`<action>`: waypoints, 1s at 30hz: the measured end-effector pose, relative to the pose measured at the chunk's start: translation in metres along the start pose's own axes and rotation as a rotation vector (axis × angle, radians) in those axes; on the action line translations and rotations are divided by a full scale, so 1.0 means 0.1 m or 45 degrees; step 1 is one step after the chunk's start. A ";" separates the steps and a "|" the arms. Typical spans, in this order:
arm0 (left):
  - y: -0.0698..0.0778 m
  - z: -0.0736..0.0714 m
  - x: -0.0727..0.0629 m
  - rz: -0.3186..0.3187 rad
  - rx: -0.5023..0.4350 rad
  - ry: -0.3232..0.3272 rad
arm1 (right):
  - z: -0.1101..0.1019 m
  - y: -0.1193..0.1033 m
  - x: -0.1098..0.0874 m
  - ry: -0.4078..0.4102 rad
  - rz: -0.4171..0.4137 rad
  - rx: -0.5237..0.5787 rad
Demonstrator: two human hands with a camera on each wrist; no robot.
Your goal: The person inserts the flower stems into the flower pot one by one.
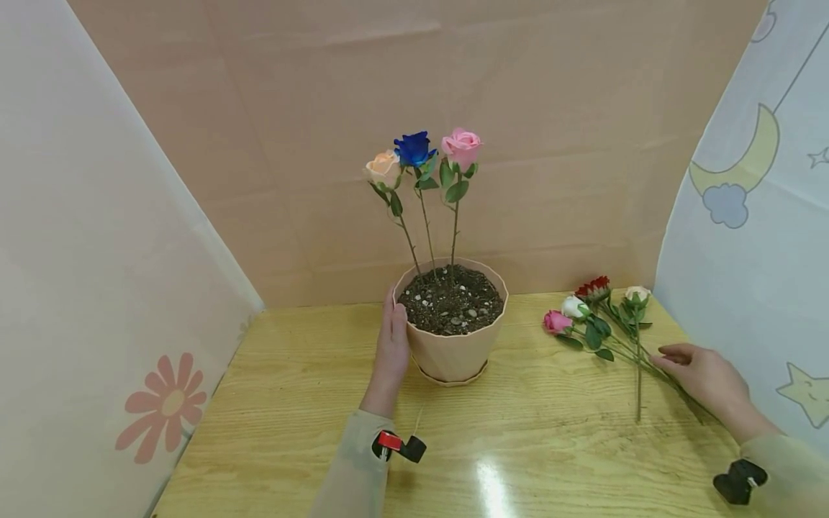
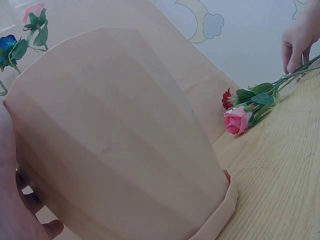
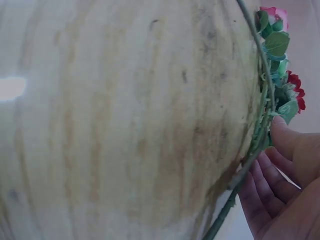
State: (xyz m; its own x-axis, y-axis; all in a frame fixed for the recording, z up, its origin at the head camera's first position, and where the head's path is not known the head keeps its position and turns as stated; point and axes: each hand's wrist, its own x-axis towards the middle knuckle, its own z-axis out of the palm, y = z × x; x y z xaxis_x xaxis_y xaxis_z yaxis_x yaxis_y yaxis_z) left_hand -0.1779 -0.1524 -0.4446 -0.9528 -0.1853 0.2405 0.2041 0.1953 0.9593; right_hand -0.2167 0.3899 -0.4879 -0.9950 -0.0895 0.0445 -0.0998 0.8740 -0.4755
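A beige flower pot holds dark soil. An artificial peach rose, a blue rose and a pink rose stand upright in it on long stems. My left hand rests along the pot's left side, thumb near the rim; some of its fingers are hidden behind the pot. On the right, my right hand is at the stems of the loose flowers, thumb and fingertips near them. A deep pink rose, white rose, red flower and cream rose lie there.
The pot stands on a saucer on a wooden table. Behind is a pinkish-beige backdrop. White printed cloth hangs at the left and right. Small dark crumbs lie near the loose stems.
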 end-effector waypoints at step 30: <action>0.00 0.00 0.00 0.000 0.024 0.002 | 0.01 -0.10 -0.02 -0.020 -0.011 0.061</action>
State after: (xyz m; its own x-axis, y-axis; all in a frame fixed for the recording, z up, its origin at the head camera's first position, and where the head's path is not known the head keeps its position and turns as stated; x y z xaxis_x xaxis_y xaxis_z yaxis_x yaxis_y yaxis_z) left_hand -0.1780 -0.1524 -0.4445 -0.9525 -0.1865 0.2407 0.1999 0.2131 0.9564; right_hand -0.2137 0.3813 -0.4838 -0.9939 -0.1046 0.0350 -0.1076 0.8492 -0.5170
